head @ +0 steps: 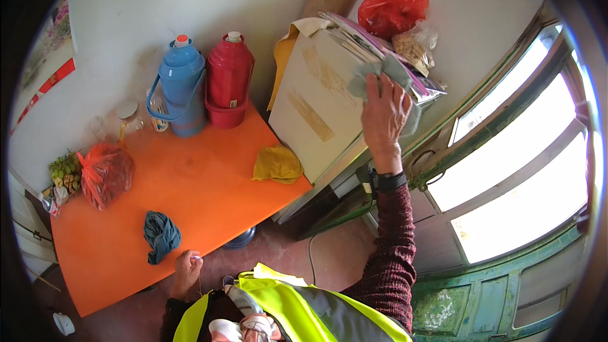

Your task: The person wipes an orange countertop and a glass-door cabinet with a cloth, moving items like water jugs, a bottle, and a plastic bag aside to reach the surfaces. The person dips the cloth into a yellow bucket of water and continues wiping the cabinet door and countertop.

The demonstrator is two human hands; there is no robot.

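My right hand (387,116) is at the upper edge of a tall white cabinet, possibly a refrigerator (327,90), its fingers spread over a grey-green cloth (411,121). Brown tape residue streaks the cabinet's pale panel. Down at the near edge of an orange-topped table (218,185), my left hand (186,268) has its fingers curled. A small whitish spot shows at its fingertips; I cannot tell whether it is a held object. Beside that hand, a crumpled dark blue-green cloth (161,235) lies on the table. A mustard-yellow cloth (278,165) rests at the table corner against the cabinet.
Blue (183,88) and red thermos flasks (230,80) stand along the wall, near a lidded glass jar (129,114). A red plastic bag (105,173) sits at left. Papers (354,38) and another red bag (393,12) top the cabinet. At right is a green-framed window (513,171).
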